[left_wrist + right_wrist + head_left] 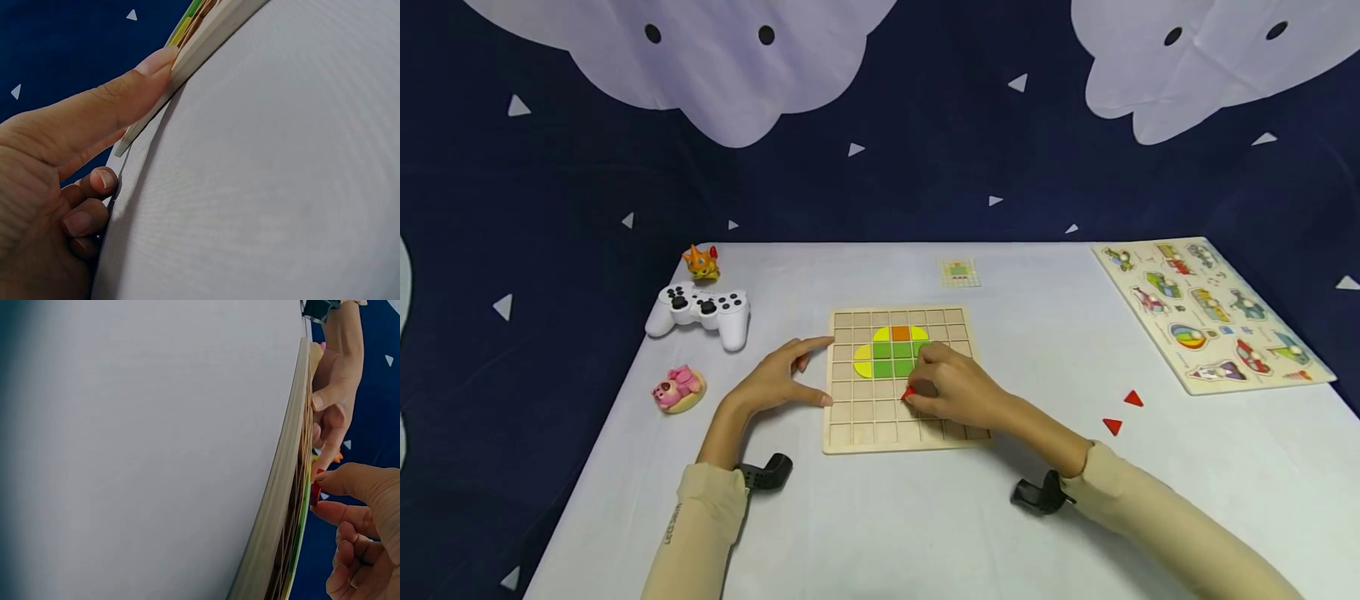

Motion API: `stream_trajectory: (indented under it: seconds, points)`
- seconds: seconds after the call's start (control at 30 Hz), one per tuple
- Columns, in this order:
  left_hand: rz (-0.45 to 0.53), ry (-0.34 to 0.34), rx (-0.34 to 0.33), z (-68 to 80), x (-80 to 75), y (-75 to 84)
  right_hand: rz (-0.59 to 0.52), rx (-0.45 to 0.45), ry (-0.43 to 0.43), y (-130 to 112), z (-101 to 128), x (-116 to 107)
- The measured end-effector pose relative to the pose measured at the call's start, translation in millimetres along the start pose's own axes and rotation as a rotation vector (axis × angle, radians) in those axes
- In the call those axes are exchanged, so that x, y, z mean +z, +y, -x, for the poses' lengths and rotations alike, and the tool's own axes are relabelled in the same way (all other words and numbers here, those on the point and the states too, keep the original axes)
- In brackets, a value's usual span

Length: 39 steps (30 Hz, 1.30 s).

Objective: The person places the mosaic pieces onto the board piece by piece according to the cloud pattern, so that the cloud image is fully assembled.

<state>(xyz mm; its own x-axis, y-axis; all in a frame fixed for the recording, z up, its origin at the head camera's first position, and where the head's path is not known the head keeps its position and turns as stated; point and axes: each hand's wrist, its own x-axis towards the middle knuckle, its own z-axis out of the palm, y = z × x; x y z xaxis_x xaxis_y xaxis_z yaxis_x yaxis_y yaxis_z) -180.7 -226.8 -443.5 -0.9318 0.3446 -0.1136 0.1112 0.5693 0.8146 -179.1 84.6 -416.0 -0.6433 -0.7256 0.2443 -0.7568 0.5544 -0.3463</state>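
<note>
A square wooden grid board (865, 433) lies on the table, with yellow, green (882, 368) and orange (900, 333) pieces set in its upper cells. My right hand (955, 385) is over the board and pinches a small red triangle piece (907, 392) between thumb and index finger. In the right wrist view the red piece (317, 489) shows edge-on, close above the board. My left hand (778, 375) is at the board's left edge, its thumb and index finger spread apart and touching the rim. Its other fingers curl loosely beneath, as the left wrist view shows.
Two red triangles (1112, 427) lie right of my right hand. A small pattern card (958, 272) lies behind the board. A picture puzzle board (1213, 321) occupies the back right. On the left are a white game controller (700, 310), an orange figurine (702, 263) and a pink figurine (678, 388).
</note>
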Motion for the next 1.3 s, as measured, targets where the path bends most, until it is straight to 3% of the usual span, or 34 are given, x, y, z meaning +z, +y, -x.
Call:
stream_trajectory:
  seconds: [0.63, 0.93, 1.3]
  points:
    - [0.009, -0.001, -0.011, 1.3, 0.0, 3.9, 0.014, -0.03, -0.044, -7.5, -24.6, 12.8]
    - [-0.007, 0.002, -0.008, 1.3, -0.8, 4.1, -0.038, -0.002, -0.046, -8.1, -25.8, 16.9]
    - [-0.007, 0.001, -0.005, 0.2, 0.2, 3.5, -0.086, 0.026, -0.111, -5.1, -22.3, 17.1]
